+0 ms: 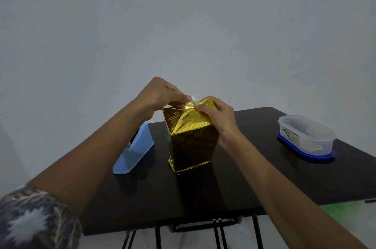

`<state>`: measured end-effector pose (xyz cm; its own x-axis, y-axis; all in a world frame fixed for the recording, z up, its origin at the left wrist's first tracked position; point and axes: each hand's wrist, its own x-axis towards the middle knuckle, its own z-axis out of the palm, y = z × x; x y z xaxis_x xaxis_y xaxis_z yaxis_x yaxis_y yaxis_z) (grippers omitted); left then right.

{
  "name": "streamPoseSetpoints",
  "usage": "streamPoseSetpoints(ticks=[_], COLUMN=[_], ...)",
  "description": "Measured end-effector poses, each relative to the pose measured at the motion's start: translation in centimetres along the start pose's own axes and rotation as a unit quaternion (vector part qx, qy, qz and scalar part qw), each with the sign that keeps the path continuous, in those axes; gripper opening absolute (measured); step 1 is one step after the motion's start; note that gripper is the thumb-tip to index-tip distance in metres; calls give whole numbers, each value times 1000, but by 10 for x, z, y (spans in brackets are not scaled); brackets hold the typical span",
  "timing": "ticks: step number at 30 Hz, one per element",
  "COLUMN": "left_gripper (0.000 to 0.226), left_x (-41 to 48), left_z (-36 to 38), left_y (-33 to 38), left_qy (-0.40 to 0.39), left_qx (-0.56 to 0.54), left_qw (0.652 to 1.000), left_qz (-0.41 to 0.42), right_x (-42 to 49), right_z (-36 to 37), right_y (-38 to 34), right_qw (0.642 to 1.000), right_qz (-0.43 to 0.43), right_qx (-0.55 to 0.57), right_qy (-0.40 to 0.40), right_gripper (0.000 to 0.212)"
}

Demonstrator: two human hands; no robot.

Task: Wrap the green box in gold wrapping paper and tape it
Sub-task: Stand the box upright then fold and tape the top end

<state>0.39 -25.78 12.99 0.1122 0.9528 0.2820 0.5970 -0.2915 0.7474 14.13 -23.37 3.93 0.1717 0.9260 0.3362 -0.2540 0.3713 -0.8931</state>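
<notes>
The dark glossy tabletop (264, 177) fills the lower frame. On it, at centre, the tall box in shiny gold wrapping paper (191, 138) stands upright, with no green showing. A light blue plastic tape dispenser (134, 151) lies just left of it, and a clear oval plastic tub (305, 136) on a blue lid sits well apart at the right.

Our right hand (217, 114) curls over the box's top right edge, fingers pinning the folded flap. Our left hand (162, 94), fingers curled, pinches a short strip of clear tape (194, 99) at the top fold.

To do this well, we judge, we should hold the flap taut, bridge the seam evenly, then rub outward. The foil looks slippery, so we should release only once the tape grips.
</notes>
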Motion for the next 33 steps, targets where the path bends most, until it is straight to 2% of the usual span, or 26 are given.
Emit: streamPoseSetpoints(ticks=[15,24,29,31,33], left_gripper=[15,19,22,21,21], left_x=[14,17,15,15,15], left_z=[3,10,12,10,9], left_y=[-6,-11,-14,-14,-13], left_qy=[2,60,76,68,64], left_qx=[73,185,210,211,210], left_qw=[997,979,971,972,972], left_qz=[5,57,83,83,82], right_x=[1,2,-1,1,1], right_z=[1,0,-1,-1,3], right_y=[3,5,7,9,8], right_qw=[1000,1000,1000,1000,999], right_qz=[7,-1,-18,-10,2], right_qx=[4,16,0,7,10], right_qy=[3,-7,0,24,39], right_gripper=[8,9,10,13,26])
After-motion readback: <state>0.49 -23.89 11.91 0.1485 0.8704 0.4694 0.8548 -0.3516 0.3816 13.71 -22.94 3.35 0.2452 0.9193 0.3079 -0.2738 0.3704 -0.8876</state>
